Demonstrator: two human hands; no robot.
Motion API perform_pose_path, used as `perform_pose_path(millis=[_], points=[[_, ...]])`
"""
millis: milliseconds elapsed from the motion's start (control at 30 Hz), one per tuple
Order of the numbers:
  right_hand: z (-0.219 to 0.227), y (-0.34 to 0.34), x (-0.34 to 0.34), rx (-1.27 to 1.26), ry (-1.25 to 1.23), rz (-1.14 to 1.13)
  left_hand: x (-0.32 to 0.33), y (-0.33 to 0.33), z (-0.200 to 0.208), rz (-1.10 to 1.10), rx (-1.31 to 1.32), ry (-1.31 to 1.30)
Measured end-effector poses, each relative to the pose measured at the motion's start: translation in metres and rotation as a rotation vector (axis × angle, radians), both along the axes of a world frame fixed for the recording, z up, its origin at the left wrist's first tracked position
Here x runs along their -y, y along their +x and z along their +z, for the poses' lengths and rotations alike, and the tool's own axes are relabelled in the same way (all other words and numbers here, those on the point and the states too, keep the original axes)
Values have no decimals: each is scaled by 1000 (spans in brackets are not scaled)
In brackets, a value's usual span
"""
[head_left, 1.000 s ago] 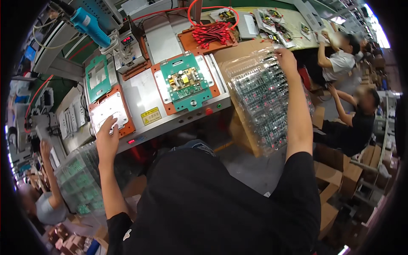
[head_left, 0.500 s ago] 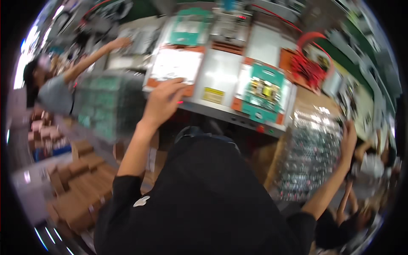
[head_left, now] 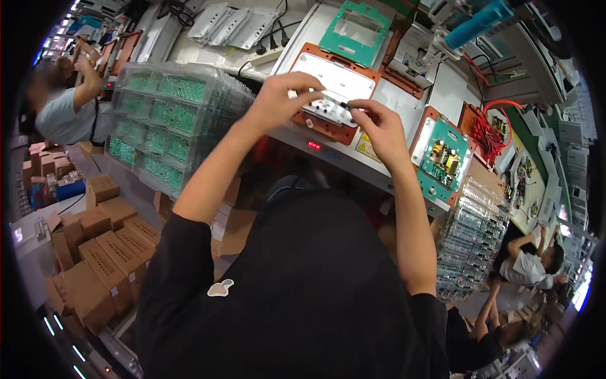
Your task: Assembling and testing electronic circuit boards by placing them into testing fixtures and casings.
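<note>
My left hand (head_left: 274, 104) is closed in a pinch at the left end of a white strip-like part (head_left: 329, 110) with dark round spots. That part sits at the near edge of a white plate (head_left: 344, 79) in a red-brown fixture frame (head_left: 322, 129). From the other side my right hand (head_left: 384, 132) comes in, thumb and forefinger pinching a small black piece (head_left: 344, 105) at the right end of the strip. Just beyond the plate lies a green frame plate (head_left: 356, 35) with a rectangular window. Fingers hide the strip's ends.
To the right, a green plate (head_left: 442, 151) carries a circuit board (head_left: 444, 159). Red wires (head_left: 489, 134) lie beyond it. Clear trays of boards stand stacked at left (head_left: 180, 110) and right (head_left: 473, 237). A blue cylinder (head_left: 480, 24) overhangs the back. Co-workers are on both sides.
My right hand has left the clear tray stack at the right and come to the red-brown fixture. Both hands now meet over the white strip. The view has turned.
</note>
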State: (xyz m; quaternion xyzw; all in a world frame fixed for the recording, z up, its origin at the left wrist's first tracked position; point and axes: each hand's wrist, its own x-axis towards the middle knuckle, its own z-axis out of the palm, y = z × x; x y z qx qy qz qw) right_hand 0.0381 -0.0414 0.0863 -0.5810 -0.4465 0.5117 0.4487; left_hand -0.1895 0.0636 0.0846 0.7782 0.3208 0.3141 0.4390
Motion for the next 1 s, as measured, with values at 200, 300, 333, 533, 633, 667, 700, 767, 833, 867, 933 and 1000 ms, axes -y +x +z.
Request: perform_pose_path(millis=[200,300,333,533,633,667,700,767,833,867,933,1000], points=[[-18,-8,-20,433,83,45,-20,-2,-32,-55,-91,-208],[-15,-7,-11,542,128,70,-15,-3,-39,-125,-41,-61],[-12,-7,-6,623,173,100,-13,-3,-40,-123,-39,-68],[-16,-6,4,883,417,143,-4,-2,-42,-190,-76,216],[-9,-3,5,877,386,138,6,-2,-38,-96,-22,408],[-5,1,2,873,392,123,14,-3,-35,-90,-16,413],[0,9,-6,855,386,102,29,-3,-31,63,-38,344],[11,26,-42,907,581,22,63,-2,-24,253,-79,204],[16,46,-97,921,635,-50,90,10,-26,324,-99,185],[14,55,-128,890,604,-82,100,16,-32,367,-123,229],[-7,93,-196,1103,659,-67,106,27,-39,407,-122,234],[-21,119,-237,1243,495,-53,103,36,-47,438,-83,253]])
